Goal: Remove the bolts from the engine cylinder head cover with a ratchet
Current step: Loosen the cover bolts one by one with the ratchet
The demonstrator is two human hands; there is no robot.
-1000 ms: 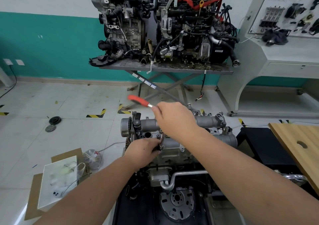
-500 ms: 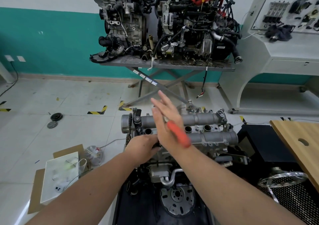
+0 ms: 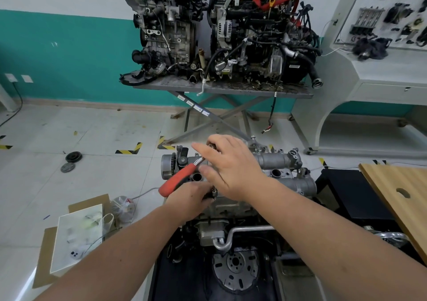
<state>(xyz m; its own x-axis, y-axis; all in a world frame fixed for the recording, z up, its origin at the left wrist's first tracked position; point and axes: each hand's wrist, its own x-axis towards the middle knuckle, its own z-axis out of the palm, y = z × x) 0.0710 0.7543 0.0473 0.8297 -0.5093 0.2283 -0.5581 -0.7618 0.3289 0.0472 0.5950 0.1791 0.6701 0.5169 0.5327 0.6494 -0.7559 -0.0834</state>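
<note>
The grey cylinder head cover (image 3: 282, 162) tops the engine in front of me. My right hand (image 3: 233, 166) hovers over the cover's left half and holds the ratchet (image 3: 179, 180) by its metal neck. The red handle sticks out to the lower left. My left hand (image 3: 190, 200) sits at the cover's near left edge, its fingers curled round a dark socket or extension (image 3: 213, 192) standing upright there. The bolt under it is hidden by my hands.
A wooden board (image 3: 397, 196) with a hole lies to the right. On the floor at left are cardboard, a white tray (image 3: 77, 238) and a plastic bag. Two engines stand on a scissor table (image 3: 221, 90) behind. A white display bench is at far right.
The ratchet's red handle has swung round in my right hand, from pointing up-left, then lower-right over my wrist, to lower-left now. My left hand has stayed at the cover's near edge.
</note>
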